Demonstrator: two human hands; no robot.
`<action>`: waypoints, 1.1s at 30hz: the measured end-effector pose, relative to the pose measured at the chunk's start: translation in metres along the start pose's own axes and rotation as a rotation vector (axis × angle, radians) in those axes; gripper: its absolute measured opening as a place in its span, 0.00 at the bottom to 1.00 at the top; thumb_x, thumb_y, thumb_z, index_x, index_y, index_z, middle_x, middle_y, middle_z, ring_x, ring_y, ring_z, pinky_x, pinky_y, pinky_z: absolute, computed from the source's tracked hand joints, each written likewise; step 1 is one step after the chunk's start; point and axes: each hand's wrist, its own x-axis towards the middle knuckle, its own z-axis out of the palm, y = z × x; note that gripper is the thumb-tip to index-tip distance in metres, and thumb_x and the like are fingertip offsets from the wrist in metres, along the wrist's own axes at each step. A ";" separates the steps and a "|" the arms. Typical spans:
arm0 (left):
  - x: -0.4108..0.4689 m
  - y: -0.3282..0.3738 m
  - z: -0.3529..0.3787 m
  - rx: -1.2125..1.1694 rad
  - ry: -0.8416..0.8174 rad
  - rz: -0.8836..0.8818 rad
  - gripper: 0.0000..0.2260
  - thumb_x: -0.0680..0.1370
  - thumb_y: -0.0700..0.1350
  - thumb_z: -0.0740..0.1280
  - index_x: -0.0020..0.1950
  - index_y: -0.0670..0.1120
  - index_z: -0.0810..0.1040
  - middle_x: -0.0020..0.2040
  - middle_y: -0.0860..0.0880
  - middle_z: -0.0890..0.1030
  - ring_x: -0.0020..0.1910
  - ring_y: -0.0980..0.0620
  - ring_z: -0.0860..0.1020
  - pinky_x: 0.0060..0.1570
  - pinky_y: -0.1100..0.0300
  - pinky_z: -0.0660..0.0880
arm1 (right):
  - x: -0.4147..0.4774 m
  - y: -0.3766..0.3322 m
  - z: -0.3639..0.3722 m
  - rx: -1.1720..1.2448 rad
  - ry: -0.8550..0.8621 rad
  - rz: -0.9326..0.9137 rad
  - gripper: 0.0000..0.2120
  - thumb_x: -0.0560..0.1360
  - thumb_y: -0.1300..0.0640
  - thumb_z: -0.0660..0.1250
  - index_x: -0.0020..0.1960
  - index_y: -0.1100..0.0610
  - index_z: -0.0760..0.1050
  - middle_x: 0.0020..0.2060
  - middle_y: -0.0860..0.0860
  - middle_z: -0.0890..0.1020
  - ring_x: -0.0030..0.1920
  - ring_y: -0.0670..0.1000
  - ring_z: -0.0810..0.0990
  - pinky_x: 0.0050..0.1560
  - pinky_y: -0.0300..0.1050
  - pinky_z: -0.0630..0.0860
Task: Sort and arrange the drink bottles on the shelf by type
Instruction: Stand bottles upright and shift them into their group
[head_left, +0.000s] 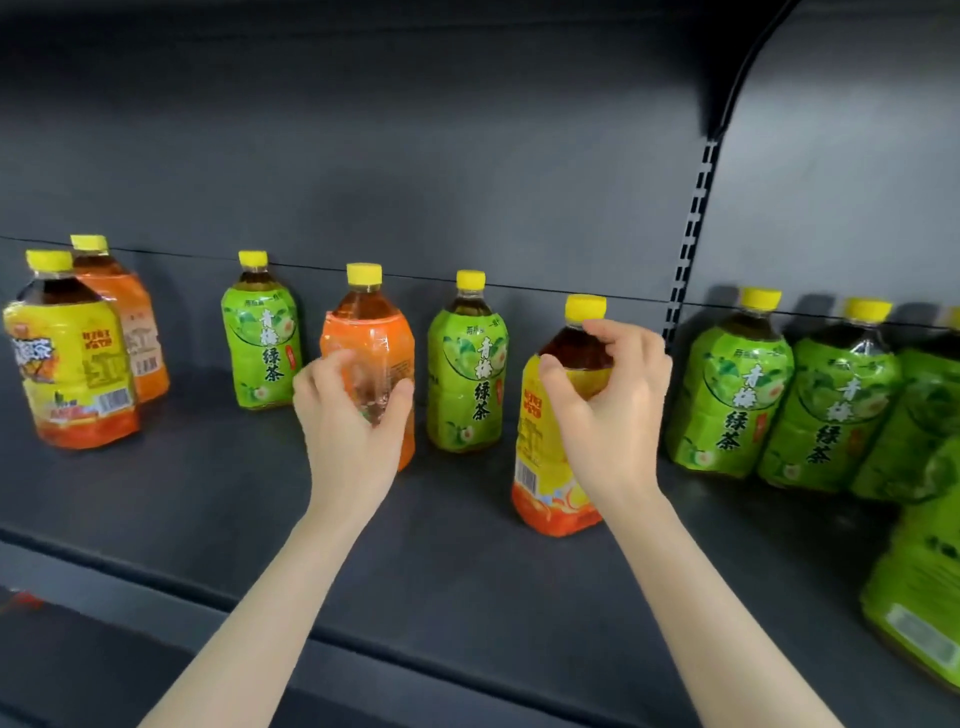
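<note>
The orange-label bottle (365, 318) stands mid-shelf, and the left grip (353, 410) curls round its body. Just right of it and nearer the front edge, the yellow-label bottle (537, 457) is held at its shoulder by the right grip (608, 410). Two green bottles (467, 374) reading 青梅绿茶 flank the orange one, and more green bottles (730, 389) crowd together at the right. At far left stand a yellow bottle (72, 364) and an orange one (143, 332). The shelf (182, 483) is dark grey.

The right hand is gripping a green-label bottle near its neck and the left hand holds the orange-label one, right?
No: in the head view the right hand grips a yellow-label bottle near its neck, not a green one. The left hand holds the orange-label bottle.
</note>
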 end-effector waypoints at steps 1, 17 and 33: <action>0.007 -0.006 0.002 0.014 0.007 -0.001 0.27 0.72 0.47 0.73 0.67 0.44 0.66 0.66 0.44 0.65 0.66 0.47 0.65 0.63 0.53 0.66 | 0.002 0.000 0.005 -0.015 0.014 0.013 0.20 0.71 0.56 0.74 0.60 0.58 0.73 0.56 0.53 0.72 0.60 0.51 0.68 0.64 0.50 0.66; 0.067 -0.073 -0.014 -0.181 -0.402 0.077 0.41 0.71 0.54 0.72 0.76 0.50 0.51 0.70 0.48 0.63 0.60 0.57 0.64 0.56 0.58 0.66 | -0.028 -0.037 0.075 -0.205 0.100 0.178 0.33 0.68 0.39 0.73 0.69 0.50 0.70 0.58 0.49 0.75 0.60 0.53 0.67 0.54 0.43 0.62; 0.060 -0.108 -0.088 -0.300 -0.383 -0.037 0.15 0.77 0.49 0.67 0.62 0.52 0.71 0.60 0.56 0.74 0.60 0.59 0.74 0.52 0.66 0.71 | -0.066 -0.056 0.119 0.259 -0.125 0.392 0.38 0.65 0.26 0.60 0.72 0.35 0.57 0.46 0.29 0.78 0.48 0.32 0.80 0.40 0.28 0.75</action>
